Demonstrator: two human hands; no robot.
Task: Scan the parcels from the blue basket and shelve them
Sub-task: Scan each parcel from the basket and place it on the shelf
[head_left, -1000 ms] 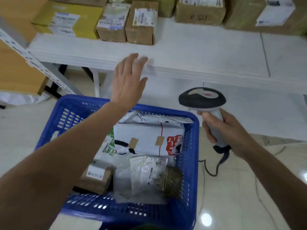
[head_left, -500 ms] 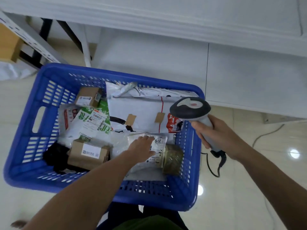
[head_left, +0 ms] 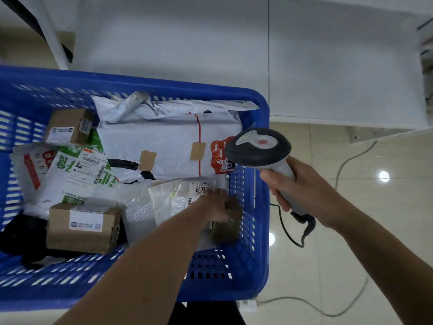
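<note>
Two bare forearms enter from the bottom edge of the frame. The left hand (head_left: 216,204) is down inside the blue plastic basket (head_left: 259,254), at its lower right corner. It is blurred and lies on a clear plastic pouch with a white "2019" label (head_left: 173,200), against a small dark brown box (head_left: 230,227). Whether its fingers are closed on either one I cannot tell.

The right hand (head_left: 304,195) is right of centre, outside the basket's right wall. Its fingers are wrapped round the handle of a grey and black handheld barcode scanner (head_left: 257,148), whose head shows over the basket's right rim. A black cable (head_left: 284,227) runs from the handle's base down to the glossy beige tiled floor (head_left: 351,242).

In the basket's lower left lies a brown cardboard box with a white label (head_left: 82,227), beside something black (head_left: 21,233). Above it in the frame, a green and white mailer bag (head_left: 77,177) overlaps a white bag with red print (head_left: 30,165). A large white plastic mailer with tan tape patches (head_left: 168,146) fills the middle, and a smaller cardboard box (head_left: 69,129) sits at the upper left. Beyond the basket, across the top of the frame, stands a white panel (head_left: 187,43).
</note>
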